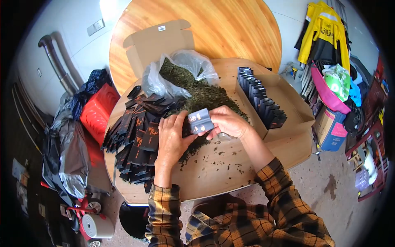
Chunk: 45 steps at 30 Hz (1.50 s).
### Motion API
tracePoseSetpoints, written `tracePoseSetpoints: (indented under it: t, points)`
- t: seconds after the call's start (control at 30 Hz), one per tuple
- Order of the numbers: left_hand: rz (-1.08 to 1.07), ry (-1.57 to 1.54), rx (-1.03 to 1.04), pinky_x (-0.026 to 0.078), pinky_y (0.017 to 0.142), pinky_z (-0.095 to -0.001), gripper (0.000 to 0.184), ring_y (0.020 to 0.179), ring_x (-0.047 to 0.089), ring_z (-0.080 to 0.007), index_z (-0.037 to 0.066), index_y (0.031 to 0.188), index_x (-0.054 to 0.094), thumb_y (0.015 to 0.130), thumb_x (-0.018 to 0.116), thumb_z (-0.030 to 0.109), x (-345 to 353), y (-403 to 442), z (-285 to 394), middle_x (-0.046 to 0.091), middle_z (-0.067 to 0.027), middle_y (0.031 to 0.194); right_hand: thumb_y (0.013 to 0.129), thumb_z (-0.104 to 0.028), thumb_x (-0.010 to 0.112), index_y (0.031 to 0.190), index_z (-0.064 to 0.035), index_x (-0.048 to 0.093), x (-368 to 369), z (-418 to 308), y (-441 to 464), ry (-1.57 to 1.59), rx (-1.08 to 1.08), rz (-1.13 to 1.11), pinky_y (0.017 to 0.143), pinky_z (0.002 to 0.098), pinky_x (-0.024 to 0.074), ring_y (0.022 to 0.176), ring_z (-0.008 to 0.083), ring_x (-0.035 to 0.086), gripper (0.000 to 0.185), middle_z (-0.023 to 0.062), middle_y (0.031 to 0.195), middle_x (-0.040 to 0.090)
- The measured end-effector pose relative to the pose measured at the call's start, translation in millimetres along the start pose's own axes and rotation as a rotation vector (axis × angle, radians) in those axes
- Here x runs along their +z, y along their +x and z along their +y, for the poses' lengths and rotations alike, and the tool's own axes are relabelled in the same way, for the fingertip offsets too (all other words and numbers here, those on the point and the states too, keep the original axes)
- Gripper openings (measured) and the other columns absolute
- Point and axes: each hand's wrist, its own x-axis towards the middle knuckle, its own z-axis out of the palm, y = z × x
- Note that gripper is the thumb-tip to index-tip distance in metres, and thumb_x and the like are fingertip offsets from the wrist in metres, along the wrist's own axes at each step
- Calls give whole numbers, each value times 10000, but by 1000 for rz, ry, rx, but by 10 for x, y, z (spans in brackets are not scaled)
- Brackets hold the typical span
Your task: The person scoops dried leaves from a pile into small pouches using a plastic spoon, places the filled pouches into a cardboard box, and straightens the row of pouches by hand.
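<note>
Both my hands hold one small dark packet (200, 120) with orange printing, over the near middle of the table. My left hand (172, 133) grips its left edge, and my right hand (229, 122) pinches its right edge. Behind it, a heap of dried dark green leaves (205, 92) spills from a clear plastic bag (154, 80). Left of my left hand lies a loose pile of flat black packets (138, 142) with orange print. To the right, a row of filled-looking dark packets (261, 99) stands upright along the left side of an open cardboard box (290, 99).
Loose leaf bits (224, 158) are scattered on the wooden table (197, 181). An open cardboard flap (160, 45) stands at the back against a round wooden tabletop (234, 29). A red stool (98, 111) is at the left; a pink basin (327, 90) sits at the right.
</note>
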Motion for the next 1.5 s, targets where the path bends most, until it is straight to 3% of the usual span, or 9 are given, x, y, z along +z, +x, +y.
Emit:
tracePoseSetpoints:
  t: [0.23, 0.33, 0.47, 0.77, 0.87, 1.03, 1.27, 1.3, 1.5]
  points:
    - [-71, -125, 136, 383, 946, -440, 712, 1030, 517, -345, 61, 1240, 543, 577, 803, 70, 247, 100, 258, 569, -144, 1050, 855, -50, 574, 915, 9, 658, -203, 56, -106, -272, 44, 87, 486, 243, 485, 560, 120, 615, 118, 77, 695, 652]
    - [-64, -62, 150, 358, 988, -473, 747, 1054, 516, -336, 65, 1268, 520, 575, 801, 65, 314, 76, 279, 572, -148, 1080, 777, 98, 484, 1018, 45, 631, -232, 39, -90, -407, 108, 110, 410, 259, 444, 530, 146, 622, 287, 131, 711, 655]
    - [-15, -20, 132, 313, 1061, -495, 665, 1019, 566, -337, 77, 1222, 517, 622, 805, 92, 406, -2, 222, 607, -128, 1061, 807, 14, 543, 914, -24, 687, -212, 65, -98, -533, 91, 131, 402, 216, 381, 485, 89, 581, 183, 34, 622, 629]
    - [-8, -136, 66, 264, 1113, -500, 603, 1039, 584, -338, 72, 1151, 525, 623, 818, 76, 402, -10, 225, 625, -104, 1114, 772, 74, 521, 964, 4, 676, -216, 54, -92, -387, 110, 86, 400, 226, 380, 485, 96, 571, 256, 64, 680, 632]
    - [-13, -93, 129, 312, 1060, -518, 613, 1085, 556, -355, 44, 1151, 532, 612, 814, 115, 424, -20, 191, 597, -145, 1130, 763, 81, 511, 961, 4, 678, -199, 45, -96, -485, 112, 72, 399, 225, 380, 482, 91, 565, 270, 67, 670, 628]
    - [-36, -275, -47, 472, 907, -387, 584, 1026, 593, -339, 28, 1137, 549, 619, 817, 63, 388, -33, 228, 605, -168, 1112, 789, 17, 547, 1057, 25, 649, -175, -75, -169, -332, 68, 52, 406, 213, 384, 478, 80, 548, 287, 69, 654, 624]
    - [-16, -509, -133, 442, 880, -290, 573, 964, 565, -170, 21, 1137, 537, 644, 828, 38, 393, -36, 28, 603, -69, 1034, 861, -162, 682, 1196, 15, 563, -235, -38, -603, -620, -300, 367, 707, 257, 523, 791, 118, 628, 397, 96, 910, 642]
    - [35, -563, -112, 451, 873, -294, 560, 950, 572, -170, 22, 1125, 541, 645, 828, 37, 424, -30, -21, 610, -73, 1025, 831, -147, 703, 1250, 3, 523, -186, -72, -687, -783, -192, 362, 867, 338, 498, 955, 217, 627, 480, 143, 1045, 627]
    - [254, -1035, -273, 454, 867, -257, 434, 939, 557, -105, 36, 1075, 523, 731, 779, -26, 408, -14, -232, 598, -14, 1028, 782, -129, 709, 1308, -53, 474, -163, 118, -942, -1387, -101, 228, 953, 405, 428, 1088, 336, 554, 582, 197, 1173, 573]
